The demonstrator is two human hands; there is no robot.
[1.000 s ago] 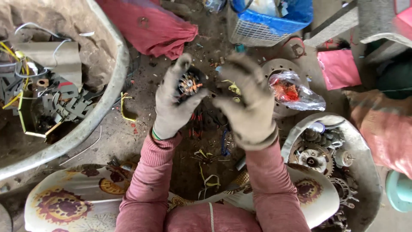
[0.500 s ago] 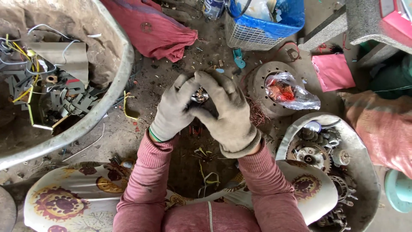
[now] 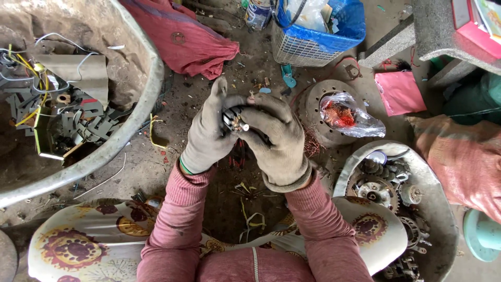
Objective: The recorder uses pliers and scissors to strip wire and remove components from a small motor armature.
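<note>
Both my hands wear dirty grey work gloves and meet in the middle of the head view. A small dark motor part with copper windings is gripped between them, mostly hidden by the fingers. My left hand cups it from the left, with one finger pointing up. My right hand wraps over it from the right. Pink sleeves cover both forearms.
A big grey basin of metal scrap and wires lies at left. A round metal casing holds a plastic bag of copper wire. At right stands a tub of motor parts. A blue-lined basket and red cloth lie ahead.
My hands have closed together around the motor part, which was open to view a second ago. They have also come a little nearer to me.
</note>
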